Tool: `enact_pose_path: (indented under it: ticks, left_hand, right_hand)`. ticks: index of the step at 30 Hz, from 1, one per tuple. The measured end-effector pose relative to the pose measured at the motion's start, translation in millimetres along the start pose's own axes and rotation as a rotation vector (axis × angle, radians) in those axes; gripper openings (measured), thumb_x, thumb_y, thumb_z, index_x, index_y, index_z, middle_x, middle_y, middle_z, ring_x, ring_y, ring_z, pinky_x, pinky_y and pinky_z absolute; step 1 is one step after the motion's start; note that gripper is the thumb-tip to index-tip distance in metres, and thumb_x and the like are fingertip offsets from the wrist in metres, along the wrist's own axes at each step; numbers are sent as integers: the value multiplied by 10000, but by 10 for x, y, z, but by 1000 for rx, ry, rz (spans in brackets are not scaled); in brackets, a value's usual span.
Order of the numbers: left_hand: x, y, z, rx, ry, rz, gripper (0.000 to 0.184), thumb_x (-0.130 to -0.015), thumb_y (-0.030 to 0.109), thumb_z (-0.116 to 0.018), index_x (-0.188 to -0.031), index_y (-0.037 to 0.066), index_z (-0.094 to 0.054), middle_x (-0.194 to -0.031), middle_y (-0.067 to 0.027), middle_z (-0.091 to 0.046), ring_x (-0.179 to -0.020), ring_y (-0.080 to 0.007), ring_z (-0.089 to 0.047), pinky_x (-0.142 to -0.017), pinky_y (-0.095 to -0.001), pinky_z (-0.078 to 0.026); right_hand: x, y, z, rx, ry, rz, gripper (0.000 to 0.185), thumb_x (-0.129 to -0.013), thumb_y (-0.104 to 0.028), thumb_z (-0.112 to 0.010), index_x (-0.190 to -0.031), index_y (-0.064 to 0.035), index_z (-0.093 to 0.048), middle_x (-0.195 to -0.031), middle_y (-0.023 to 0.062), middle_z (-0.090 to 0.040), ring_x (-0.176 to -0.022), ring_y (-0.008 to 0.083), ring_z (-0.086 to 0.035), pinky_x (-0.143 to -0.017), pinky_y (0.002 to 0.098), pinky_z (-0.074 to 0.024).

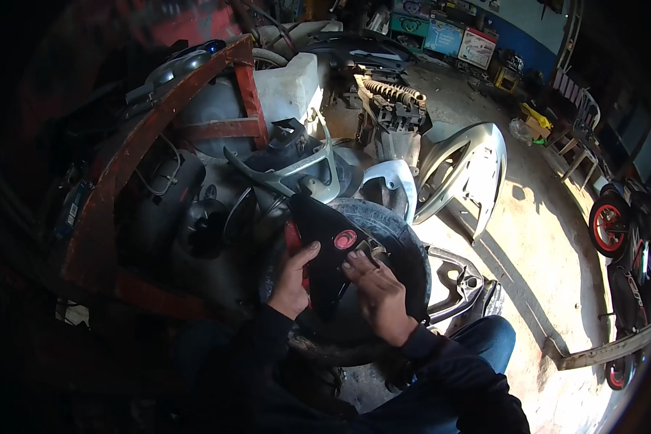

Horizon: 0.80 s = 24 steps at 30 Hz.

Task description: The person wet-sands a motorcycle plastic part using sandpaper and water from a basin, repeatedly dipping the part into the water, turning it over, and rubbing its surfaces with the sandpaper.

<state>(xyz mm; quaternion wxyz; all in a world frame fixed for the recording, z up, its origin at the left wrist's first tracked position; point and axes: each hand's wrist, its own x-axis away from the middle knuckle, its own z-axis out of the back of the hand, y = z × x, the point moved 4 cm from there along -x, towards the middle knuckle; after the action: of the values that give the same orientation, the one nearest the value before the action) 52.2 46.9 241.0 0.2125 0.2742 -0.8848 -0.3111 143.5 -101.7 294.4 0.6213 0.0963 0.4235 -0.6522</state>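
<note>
A glossy black motorcycle fairing panel point(322, 253) with a round red emblem point(345, 239) lies tilted over a tyre point(412, 249) in front of me. My left hand point(292, 283) is closed on the panel's left edge, thumb on top, beside a red part point(294, 239). My right hand point(380, 295) is at the panel's right side just below the emblem, fingers bent and held together. Whatever those fingers may hold is hidden. A small brownish piece point(372, 249) shows just beyond the fingertips; its kind is unclear.
Silvery fairing parts point(477, 170) and a shock absorber spring point(390, 90) lie beyond the tyre. To the left stands a rusty red metal frame point(116, 173). On the right are a motorcycle with a red-rimmed wheel point(609, 226) and a chair point(586, 108).
</note>
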Motion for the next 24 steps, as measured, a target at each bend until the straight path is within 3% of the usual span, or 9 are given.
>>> enact_pose_path:
  ticks: [1,3,7,10,15,17,19,22,24]
  left_hand:
    - [2,19,-13,-2,-11,-6,252,-930,123,-650,-1164,34,-633,-1041,-52,-690,-950,-177,-691,-836,-333,-575]
    - [32,-6,-6,-15,27,13,256,-928,123,-652,-1168,33,-631,-1050,-57,-691,-954,-180,-693,-842,-336,-575]
    - [60,124,-84,14,-14,22,256,-938,133,-641,-1174,36,-627,-1090,-74,-694,-984,-192,-693,-873,-349,-574]
    - [14,10,11,78,12,80,261,-955,151,-621,-1192,41,-624,-1119,-86,-694,-1000,-198,-694,-889,-356,-572]
    - [56,79,-80,186,-7,129,262,-956,146,-621,-1198,45,-624,-1114,-77,-694,-986,-196,-698,-887,-351,-575]
    - [107,72,-81,167,19,131,264,-952,141,-626,-1198,44,-623,-1110,-72,-694,-979,-193,-700,-882,-347,-577]
    - [86,146,-70,16,26,47,245,-940,123,-641,-1173,48,-634,-1085,-60,-699,-962,-183,-702,-860,-343,-581]
    - [49,91,10,61,28,23,230,-925,116,-661,-1145,55,-645,-1058,-56,-703,-938,-175,-704,-828,-340,-586]
    - [45,53,5,42,61,30,220,-919,110,-668,-1133,58,-650,-1043,-53,-704,-931,-173,-704,-821,-337,-585]
  right_hand:
    - [-23,140,-29,1,4,-3,430,-789,125,-512,-1173,21,-675,-1214,238,-659,-1178,371,-629,-1038,452,-479]
    - [-84,568,-59,-55,45,-307,465,-759,149,-517,-1173,14,-679,-1218,232,-662,-1163,362,-643,-1045,452,-475]
    - [21,102,-8,57,29,35,421,-805,84,-502,-1179,-7,-672,-1201,221,-668,-1164,354,-634,-999,482,-487]
    - [-91,464,-15,124,43,-165,454,-798,95,-499,-1211,3,-664,-1252,204,-658,-1246,326,-599,-1077,492,-429]
    - [-40,139,14,75,63,46,422,-793,86,-501,-1175,23,-668,-1234,222,-658,-1208,362,-611,-1033,489,-457]
    - [-103,503,0,79,38,-195,445,-775,78,-524,-1188,9,-673,-1248,207,-658,-1209,342,-620,-1059,463,-451]
    - [-46,188,-4,81,30,3,446,-768,51,-553,-1196,-6,-669,-1252,193,-657,-1219,320,-619,-1059,445,-458]
    - [-17,1,-29,91,-107,157,496,-739,39,-569,-1227,-1,-643,-1269,183,-648,-1253,309,-596,-1072,433,-448]
    - [-23,251,-114,151,-100,-62,496,-749,18,-577,-1242,15,-629,-1264,195,-648,-1250,304,-597,-1076,435,-442]
